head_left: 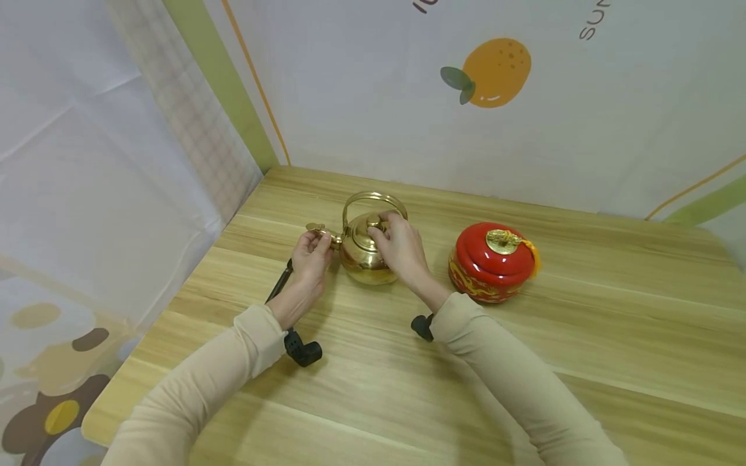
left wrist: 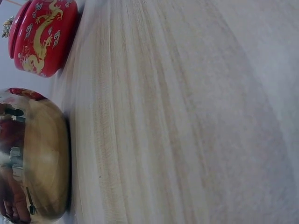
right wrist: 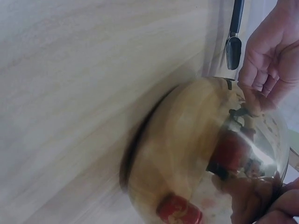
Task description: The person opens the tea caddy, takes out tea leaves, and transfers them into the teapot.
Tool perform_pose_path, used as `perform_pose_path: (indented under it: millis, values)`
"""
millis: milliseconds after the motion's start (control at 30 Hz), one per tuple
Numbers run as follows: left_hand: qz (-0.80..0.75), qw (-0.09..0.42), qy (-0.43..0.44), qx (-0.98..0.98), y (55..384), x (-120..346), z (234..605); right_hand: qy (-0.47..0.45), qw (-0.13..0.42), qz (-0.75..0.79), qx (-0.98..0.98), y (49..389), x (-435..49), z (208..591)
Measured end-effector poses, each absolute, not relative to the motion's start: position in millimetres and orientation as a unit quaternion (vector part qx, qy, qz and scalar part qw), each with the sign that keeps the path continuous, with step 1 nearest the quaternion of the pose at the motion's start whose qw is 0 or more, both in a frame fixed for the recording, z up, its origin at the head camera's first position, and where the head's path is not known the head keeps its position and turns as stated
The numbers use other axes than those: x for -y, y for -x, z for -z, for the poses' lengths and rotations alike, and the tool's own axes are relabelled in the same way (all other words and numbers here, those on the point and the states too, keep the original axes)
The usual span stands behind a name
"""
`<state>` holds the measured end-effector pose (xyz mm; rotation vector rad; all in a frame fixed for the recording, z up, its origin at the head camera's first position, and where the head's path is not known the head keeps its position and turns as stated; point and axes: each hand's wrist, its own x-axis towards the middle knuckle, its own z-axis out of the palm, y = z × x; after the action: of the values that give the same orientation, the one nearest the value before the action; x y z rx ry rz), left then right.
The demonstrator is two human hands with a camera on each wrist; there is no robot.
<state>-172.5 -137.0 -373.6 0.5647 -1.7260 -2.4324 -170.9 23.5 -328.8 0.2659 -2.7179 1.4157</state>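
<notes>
A shiny brass teapot [head_left: 370,272] stands upright on the wooden table, its arched handle [head_left: 375,195] raised. My left hand [head_left: 309,262] pinches the spout [head_left: 335,239] on the teapot's left side; a small brass spout cap [head_left: 315,227] sticks out beyond the fingers. At the top, my right hand [head_left: 403,251] holds the knob of the lid [head_left: 362,238] between thumb and fingers, and the lid sits on the pot. In the right wrist view the rounded body [right wrist: 173,140] mirrors both hands, with the left hand [right wrist: 275,56] at the far side.
To the right of the teapot stands a red lidded jar [head_left: 492,268] with gold dragons and a yellow tassel. A slim black scoop [right wrist: 234,51] lies beyond the left hand, partly hidden in the head view. Black wrist mounts [head_left: 303,351] hang under both sleeves. A printed cloth [head_left: 373,97] rises behind the table.
</notes>
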Motion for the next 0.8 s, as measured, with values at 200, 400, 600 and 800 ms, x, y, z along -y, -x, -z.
perform_pose_path:
  millis: [200,400,600,800]
  values:
    - [0.8,0.057,-0.183,0.568,172,136,374,-0.087,0.033,-0.464,0.881,171,-24,328]
    - [0.799,0.054,-0.182,0.571,172,137,373,-0.09,0.04,-0.466,0.88,172,-24,329]
    - [0.8,0.049,-0.176,0.571,172,137,373,-0.102,0.063,-0.478,0.87,168,-23,328]
    - [0.797,0.045,-0.177,0.575,171,138,373,-0.13,0.074,-0.493,0.857,155,-27,327]
